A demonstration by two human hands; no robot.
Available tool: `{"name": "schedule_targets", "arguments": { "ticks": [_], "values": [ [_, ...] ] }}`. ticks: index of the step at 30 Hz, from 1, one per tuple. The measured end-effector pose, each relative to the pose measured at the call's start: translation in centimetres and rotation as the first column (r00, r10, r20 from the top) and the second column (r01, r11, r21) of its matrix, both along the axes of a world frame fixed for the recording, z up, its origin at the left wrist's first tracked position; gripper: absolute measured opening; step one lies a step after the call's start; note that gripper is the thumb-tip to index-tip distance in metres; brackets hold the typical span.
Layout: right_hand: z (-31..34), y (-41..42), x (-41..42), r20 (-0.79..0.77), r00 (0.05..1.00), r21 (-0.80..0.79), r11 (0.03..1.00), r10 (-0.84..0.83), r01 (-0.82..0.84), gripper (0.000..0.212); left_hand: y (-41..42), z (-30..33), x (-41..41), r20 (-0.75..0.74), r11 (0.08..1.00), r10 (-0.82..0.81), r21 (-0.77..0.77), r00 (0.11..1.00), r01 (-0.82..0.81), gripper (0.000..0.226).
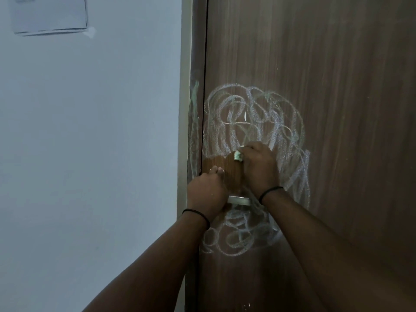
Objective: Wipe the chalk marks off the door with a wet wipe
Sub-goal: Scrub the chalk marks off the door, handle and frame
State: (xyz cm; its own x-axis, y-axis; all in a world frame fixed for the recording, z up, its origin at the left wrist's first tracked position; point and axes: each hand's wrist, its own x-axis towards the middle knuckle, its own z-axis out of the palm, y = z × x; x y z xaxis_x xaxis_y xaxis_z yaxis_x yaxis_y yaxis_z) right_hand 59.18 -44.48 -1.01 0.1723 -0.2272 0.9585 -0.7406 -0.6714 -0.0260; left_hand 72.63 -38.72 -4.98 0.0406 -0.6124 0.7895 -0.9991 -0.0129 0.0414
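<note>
From the head camera I see my right hand (258, 164) squeezing the wet wipe (305, 156) on the brown door (337, 86), chalk marks (254, 115) above and below both hands, my left hand (206, 192) beside it, fingers straight on the door, a metal handle (239, 200) between my wrists

Brown wood-grain door (337, 86) bears whitish-green scribbled chalk marks (254, 118).

Dim, bluish indoor light with no strong shadows; the wall (90, 154) at left is brightest, the door (337, 86) darkens toward the right, and the edges look soft and slightly curved.
</note>
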Motion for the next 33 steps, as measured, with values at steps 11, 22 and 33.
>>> {"name": "schedule_targets", "arguments": {
  "ticks": [11, 22, 33],
  "values": [
    [1.0, -0.2, 1.2, -0.082, 0.997, -0.034, 0.999, 0.011, -0.014, 0.012, -0.2, -0.2, 0.2, -0.021, 0.998, 0.053, -0.024, 0.998, -0.053, 0.036],
    [1.4, -0.3, 1.8, -0.033, 0.999, -0.008, 0.999, 0.039, -0.04, 0.011, 0.2, 0.1, 0.6, -0.031, 1.0, -0.004, 0.002, 1.0, 0.004, 0.038],
    [2.0, -0.1, 4.0, -0.026, 0.997, 0.063, 0.996, 0.07, -0.068, 0.012, 0.2, 0.0, 1.0, -0.054, 0.999, -0.023, 0.042, 0.998, 0.025, 0.042]
  ]
}}
